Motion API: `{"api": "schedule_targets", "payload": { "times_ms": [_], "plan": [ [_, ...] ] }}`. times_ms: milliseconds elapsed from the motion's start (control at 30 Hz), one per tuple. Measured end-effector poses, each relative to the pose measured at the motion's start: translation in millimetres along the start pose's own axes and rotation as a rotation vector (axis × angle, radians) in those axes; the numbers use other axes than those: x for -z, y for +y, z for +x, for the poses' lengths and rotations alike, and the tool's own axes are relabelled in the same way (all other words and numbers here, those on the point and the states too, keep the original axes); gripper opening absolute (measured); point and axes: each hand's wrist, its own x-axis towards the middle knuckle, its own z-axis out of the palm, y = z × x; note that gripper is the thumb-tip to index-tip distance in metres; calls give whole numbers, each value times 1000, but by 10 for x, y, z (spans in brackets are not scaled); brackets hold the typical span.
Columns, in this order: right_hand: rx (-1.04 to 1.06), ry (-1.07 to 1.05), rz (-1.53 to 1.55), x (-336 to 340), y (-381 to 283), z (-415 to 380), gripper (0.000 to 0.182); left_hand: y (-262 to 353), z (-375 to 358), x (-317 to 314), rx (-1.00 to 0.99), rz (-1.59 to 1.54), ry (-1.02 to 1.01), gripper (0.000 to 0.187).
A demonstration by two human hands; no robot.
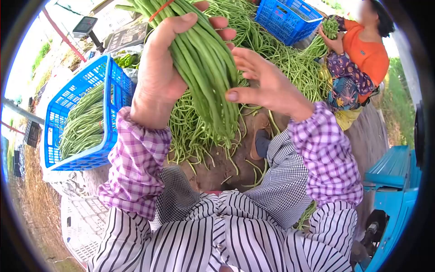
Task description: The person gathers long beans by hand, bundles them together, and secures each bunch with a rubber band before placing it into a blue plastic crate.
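Note:
My left hand (158,68) is wrapped round a thick bundle of long green beans (204,63), its thumb across the front and fingertips showing on the far side. A red band (160,10) circles the bundle near its upper end, and the bean tips hang down towards my lap. Beside the bundle's right edge is my right hand (269,86), fingers apart, with the thumb tip right at the beans. Beneath both hands spreads a large heap of loose long beans (285,63) on the ground.
A blue crate (106,131) on the left contains bean bundles. Another blue crate (276,22) stands behind the heap. A person in orange (369,54) sits at right holding beans. A scale display (85,26) is at upper left, a turquoise vehicle (394,181) at lower right.

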Motion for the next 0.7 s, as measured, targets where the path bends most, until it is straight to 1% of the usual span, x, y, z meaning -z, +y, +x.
{"api": "schedule_targets", "payload": {
  "times_ms": [33,100,167,200,300,367,433,500,567,633,667,700],
  "plan": [
    [2,-59,119,-107,-62,106,73,-7,6,10,17,-113,-52,43],
    [-18,-145,322,-281,-85,242,69,-19,57,103,-15,-173,-87,45],
    [-64,-192,482,-444,-62,276,62,-59,120,253,-110,-65,-57,42],
    [-82,-167,507,-470,-72,264,50,-70,125,284,-72,-103,-77,34],
    [-148,-135,182,-482,-25,269,39,-154,101,358,-145,204,4,48],
    [-93,-19,218,-544,39,194,33,-103,16,340,-132,419,46,47],
    [-19,65,189,-582,98,197,33,-176,-93,331,-36,342,151,48],
    [-125,18,228,-581,-12,155,34,-305,-164,369,-110,274,223,38],
    [-105,-251,81,-422,-24,139,42,-306,-227,439,-115,165,203,34],
    [-82,-278,51,-255,-136,105,47,-63,-277,456,-133,141,248,33],
    [-80,-285,39,-163,-156,62,49,217,-311,481,-124,135,261,32],
    [-182,-303,44,-9,-100,14,52,506,-338,531,-110,130,273,32]
  ]
}}
